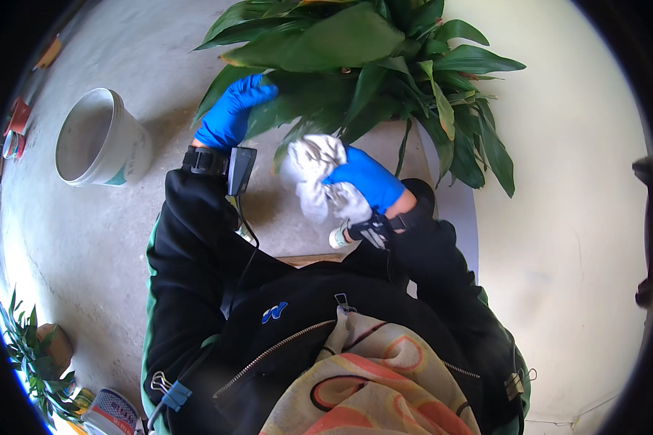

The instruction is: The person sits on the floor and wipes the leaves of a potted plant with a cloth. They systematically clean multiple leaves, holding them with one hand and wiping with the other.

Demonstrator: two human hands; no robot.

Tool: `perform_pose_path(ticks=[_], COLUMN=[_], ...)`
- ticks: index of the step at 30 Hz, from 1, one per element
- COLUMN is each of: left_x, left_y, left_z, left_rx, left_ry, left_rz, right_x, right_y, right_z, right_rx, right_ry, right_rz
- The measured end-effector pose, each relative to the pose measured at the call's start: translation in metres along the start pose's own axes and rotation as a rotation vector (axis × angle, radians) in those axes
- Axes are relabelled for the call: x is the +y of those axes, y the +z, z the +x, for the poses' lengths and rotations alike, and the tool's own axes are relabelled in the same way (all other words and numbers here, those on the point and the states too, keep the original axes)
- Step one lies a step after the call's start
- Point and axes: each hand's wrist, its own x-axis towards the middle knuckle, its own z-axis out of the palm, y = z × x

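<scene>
In the upper middle, my left hand (231, 111), in a blue glove, is at the broad green leaves of a potted plant. Its thumb and curled fingers lie over a dark leaf (310, 92); whether they pinch it is unclear. My right hand (367, 179), also blue-gloved, grips a crumpled white cloth (318, 163) just below the leaves. The cloth is blurred and bunched, covering the fingertips. A large leaf (321, 41) arches above both hands, slightly blurred. The plant's pot is hidden by foliage.
A white plastic bucket (133, 144) is tilted in view on the concrete floor (103, 228) at left. A pale wall (555, 217) runs along the right. Another plant (35, 348) and a container (109, 413) stand at lower left. A cable (245, 217) hangs from my left wrist device.
</scene>
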Motion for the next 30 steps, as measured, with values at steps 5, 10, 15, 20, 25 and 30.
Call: perform_pose_path(ticks=[5, 10, 15, 20, 25, 30], left_x=[0.002, 0.008, 0.005, -0.051, -0.091, -0.079], left_y=[-0.001, 0.009, 0.003, -0.004, -0.007, 0.008], left_z=[0.020, 0.029, 0.029, 0.023, 0.004, -0.008], left_rx=[-0.054, -0.168, -0.172, -0.037, -0.233, -0.297], left_ry=[0.159, 0.205, 0.335, -0.180, -0.450, -0.333], left_rz=[-0.295, -0.274, 0.323, 0.649, 0.699, 0.395], right_x=[-0.012, -0.038, -0.057, -0.050, -0.045, -0.046], right_y=[-0.014, -0.048, -0.086, -0.116, -0.142, -0.133], right_z=[0.050, 0.093, 0.099, 0.112, 0.106, 0.094], right_rx=[0.130, 0.317, 0.408, 0.569, 0.608, 0.659], right_ry=[-0.027, -0.258, -0.419, -0.562, -0.499, -0.263], right_rz=[-0.050, 0.360, 0.277, -0.323, -0.884, -0.997])
